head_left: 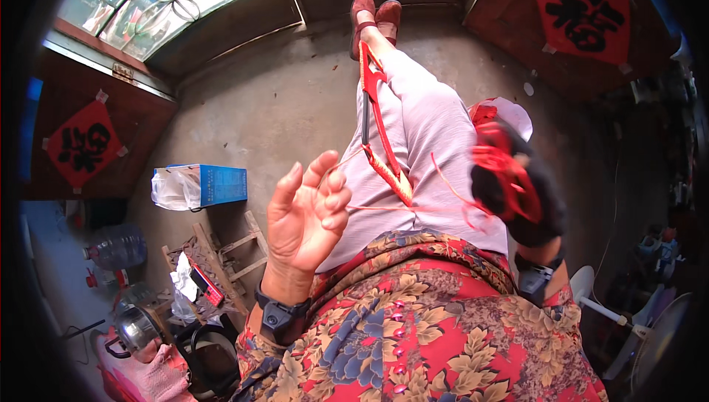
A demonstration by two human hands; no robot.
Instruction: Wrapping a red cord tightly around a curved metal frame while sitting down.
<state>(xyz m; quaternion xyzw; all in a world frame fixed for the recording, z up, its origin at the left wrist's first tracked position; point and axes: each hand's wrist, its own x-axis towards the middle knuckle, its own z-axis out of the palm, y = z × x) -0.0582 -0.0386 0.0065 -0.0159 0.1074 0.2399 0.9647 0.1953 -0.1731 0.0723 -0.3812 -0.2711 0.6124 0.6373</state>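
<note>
A long, narrow frame lies along my lap on pale trousers. It has a black rod on one side, a red strip on the other, and orange cord wound around its lower end. From the frame a thin thread runs to my left hand, which is bare, palm up, with curled fingers holding it. Another strand stretches right from below those fingers. My right hand, in a dark glove with red bands or strands over it, is raised beside my right thigh; motion blurs its fingers. A loose red thread curls near it.
A blue box with clear plastic stands on the floor at left. Nearer are a wooden stool, a red phone-like device and a metal pot. A white fan is at lower right. Doors bear red paper squares.
</note>
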